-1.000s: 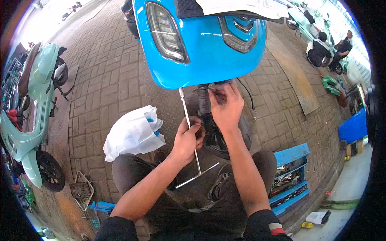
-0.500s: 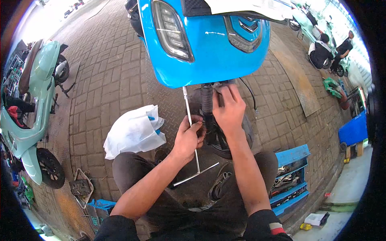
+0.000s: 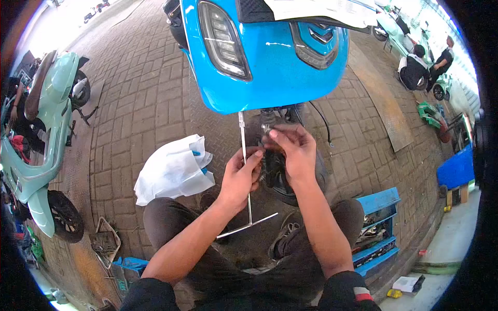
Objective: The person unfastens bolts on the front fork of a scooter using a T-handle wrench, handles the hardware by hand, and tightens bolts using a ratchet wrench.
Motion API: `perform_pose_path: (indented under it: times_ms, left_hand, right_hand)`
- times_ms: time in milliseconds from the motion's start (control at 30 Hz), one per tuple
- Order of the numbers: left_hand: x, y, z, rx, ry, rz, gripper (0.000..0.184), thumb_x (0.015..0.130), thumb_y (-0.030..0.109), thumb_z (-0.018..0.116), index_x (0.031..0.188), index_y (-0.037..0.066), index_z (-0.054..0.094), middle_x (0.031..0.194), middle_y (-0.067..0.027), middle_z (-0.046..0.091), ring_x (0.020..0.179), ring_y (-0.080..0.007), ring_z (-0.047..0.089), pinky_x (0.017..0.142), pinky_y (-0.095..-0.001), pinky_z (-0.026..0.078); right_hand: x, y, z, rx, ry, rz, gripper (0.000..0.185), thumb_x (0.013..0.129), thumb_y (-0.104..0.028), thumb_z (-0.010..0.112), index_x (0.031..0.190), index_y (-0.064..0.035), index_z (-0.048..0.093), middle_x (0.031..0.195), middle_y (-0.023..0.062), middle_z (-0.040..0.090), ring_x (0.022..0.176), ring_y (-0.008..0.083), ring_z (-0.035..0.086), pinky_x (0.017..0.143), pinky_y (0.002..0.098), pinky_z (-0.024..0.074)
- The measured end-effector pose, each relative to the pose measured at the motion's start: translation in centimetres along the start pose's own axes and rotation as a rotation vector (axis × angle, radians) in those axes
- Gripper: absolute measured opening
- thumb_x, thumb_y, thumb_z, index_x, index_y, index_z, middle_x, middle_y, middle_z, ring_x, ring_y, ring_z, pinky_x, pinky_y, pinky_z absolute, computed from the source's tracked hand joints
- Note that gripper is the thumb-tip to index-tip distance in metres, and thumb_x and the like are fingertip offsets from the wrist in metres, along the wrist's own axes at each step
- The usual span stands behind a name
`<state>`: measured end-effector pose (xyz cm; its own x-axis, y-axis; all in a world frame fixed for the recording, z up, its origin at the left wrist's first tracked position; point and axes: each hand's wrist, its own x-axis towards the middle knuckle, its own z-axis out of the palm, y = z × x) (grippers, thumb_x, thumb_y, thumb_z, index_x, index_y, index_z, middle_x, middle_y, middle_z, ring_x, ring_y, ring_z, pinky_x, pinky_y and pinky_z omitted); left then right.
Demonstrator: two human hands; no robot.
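My left hand (image 3: 239, 179) is closed on a T-handle wrench (image 3: 243, 136), which stands nearly upright with its crossbar (image 3: 250, 224) down between my knees and its socket end up by the lower edge of a blue scooter body (image 3: 270, 85). My right hand (image 3: 298, 155) pinches a small shiny metal part (image 3: 266, 128), blurred, just below the bodywork. My two sets of fingertips nearly meet in front of a dark shock absorber and the wheel (image 3: 306, 181) behind it, partly hidden by my hands.
A white cloth or bag (image 3: 171, 168) lies on the floor at left. At right a blue toolbox (image 3: 381, 202) holds wrenches. A pale green scooter (image 3: 57, 114) stands far left; people (image 3: 414, 67) work at upper right. Papers (image 3: 332, 10) rest on top of the scooter.
My right hand has come down and away from the underside of the blue body, and a small metal part now shows in its fingers. The left hand keeps the wrench, slightly shifted.
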<state>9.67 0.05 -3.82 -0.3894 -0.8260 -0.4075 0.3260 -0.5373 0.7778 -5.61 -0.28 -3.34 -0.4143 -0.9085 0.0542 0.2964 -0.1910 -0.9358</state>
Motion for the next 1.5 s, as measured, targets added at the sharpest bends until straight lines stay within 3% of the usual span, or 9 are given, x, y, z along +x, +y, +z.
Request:
perform_pose_path:
  times_ms: [233, 333, 433, 567, 700, 900, 967, 1300, 1500]
  left_hand:
    - [-1.2, -1.0, -0.2, -0.066, -0.036, 0.067, 0.032, 0.102, 0.023, 0.067, 0.128, 0.008, 0.057, 0.076, 0.0075, 0.046, 0.055, -0.0010, 0.033, 0.047, -0.0224, 0.023]
    - [-1.8, -1.1, -0.7, -0.027, -0.164, 0.150, 0.040, 0.100, 0.021, 0.070, 0.135, 0.008, 0.056, 0.085, 0.0037, 0.055, 0.058, -0.0005, 0.035, 0.047, -0.0218, 0.023]
    - [-2.0, -0.9, -0.3, 0.135, -0.122, 0.155, 0.041, 0.098, 0.016, 0.071, 0.135, 0.007, 0.058, 0.086, 0.0048, 0.051, 0.058, -0.0018, 0.033, 0.048, -0.0206, 0.023]
    - [-1.2, -2.0, -0.5, 0.244, -0.105, 0.303, 0.032, 0.095, 0.016, 0.078, 0.124, 0.006, 0.067, 0.098, 0.0017, 0.063, 0.060, -0.0010, 0.042, 0.048, -0.0201, 0.028]
    - [-0.7, -2.0, -0.6, 0.351, -0.085, 0.404, 0.029, 0.094, 0.016, 0.080, 0.119, 0.005, 0.071, 0.098, 0.0008, 0.068, 0.062, -0.0010, 0.047, 0.048, -0.0204, 0.030]
    - [-0.7, -1.4, -0.7, 0.425, -0.057, 0.350, 0.022, 0.092, 0.017, 0.082, 0.109, 0.005, 0.077, 0.087, 0.0031, 0.070, 0.060, -0.0021, 0.048, 0.050, -0.0214, 0.033]
    - [-0.9, -1.0, -0.6, 0.445, -0.054, 0.285, 0.024, 0.093, 0.012, 0.081, 0.112, -0.002, 0.076, 0.102, -0.0067, 0.078, 0.095, -0.0096, 0.068, 0.089, -0.0272, 0.053]
    - [-0.7, -1.2, -0.8, 0.502, -0.093, 0.359, 0.021, 0.091, 0.008, 0.081, 0.110, -0.001, 0.077, 0.097, -0.0035, 0.078, 0.090, -0.0075, 0.069, 0.081, -0.0249, 0.055]
    - [-0.7, -1.2, -0.9, 0.630, -0.065, 0.363, 0.024, 0.090, 0.013, 0.084, 0.111, 0.004, 0.079, 0.088, 0.0011, 0.075, 0.067, -0.0026, 0.051, 0.060, -0.0241, 0.042]
  right_hand:
    - [-2.4, -1.5, -2.7, -0.127, -0.232, 0.210, 0.014, 0.089, -0.001, 0.080, 0.100, 0.0030, 0.073, 0.096, 0.0089, 0.076, 0.089, 0.0145, 0.071, 0.077, 0.0293, 0.0591]
    - [-2.8, -0.9, -4.2, -0.231, -0.241, 0.174, 0.014, 0.090, -0.001, 0.079, 0.102, 0.0017, 0.073, 0.097, 0.0078, 0.076, 0.090, 0.0133, 0.071, 0.080, 0.0281, 0.0576]
    - [-3.1, -1.0, -4.8, -0.223, -0.288, 0.161, 0.014, 0.090, -0.001, 0.079, 0.103, 0.0009, 0.073, 0.097, 0.0069, 0.076, 0.091, 0.0125, 0.071, 0.082, 0.0275, 0.0568]
    - [-3.3, -1.1, -4.9, -0.210, -0.309, 0.197, 0.013, 0.091, -0.002, 0.078, 0.103, 0.0009, 0.073, 0.098, 0.0071, 0.076, 0.092, 0.0122, 0.072, 0.081, 0.0278, 0.0571]
    - [-3.2, -1.4, -5.2, -0.265, -0.318, 0.171, 0.014, 0.092, -0.004, 0.078, 0.103, 0.0014, 0.073, 0.097, 0.0074, 0.076, 0.089, 0.0121, 0.072, 0.080, 0.0274, 0.0574]
    - [-3.2, -1.4, -5.8, -0.270, -0.309, 0.191, 0.015, 0.092, -0.006, 0.079, 0.103, 0.0024, 0.074, 0.094, 0.0071, 0.077, 0.084, 0.0116, 0.072, 0.074, 0.0267, 0.0572]
    - [-3.2, -1.5, -6.0, -0.293, -0.313, 0.172, 0.015, 0.092, -0.007, 0.079, 0.103, 0.0025, 0.074, 0.093, 0.0070, 0.077, 0.083, 0.0115, 0.072, 0.073, 0.0267, 0.0571]
    - [-3.4, -2.2, -5.8, -0.230, -0.280, 0.262, 0.014, 0.092, -0.007, 0.079, 0.100, 0.0028, 0.075, 0.090, 0.0089, 0.077, 0.079, 0.0126, 0.072, 0.072, 0.0277, 0.0581]
    - [-3.3, -1.8, -6.2, -0.239, -0.279, 0.277, 0.015, 0.093, -0.007, 0.078, 0.100, 0.0045, 0.073, 0.089, 0.0129, 0.077, 0.077, 0.0191, 0.075, 0.070, 0.0315, 0.0618]
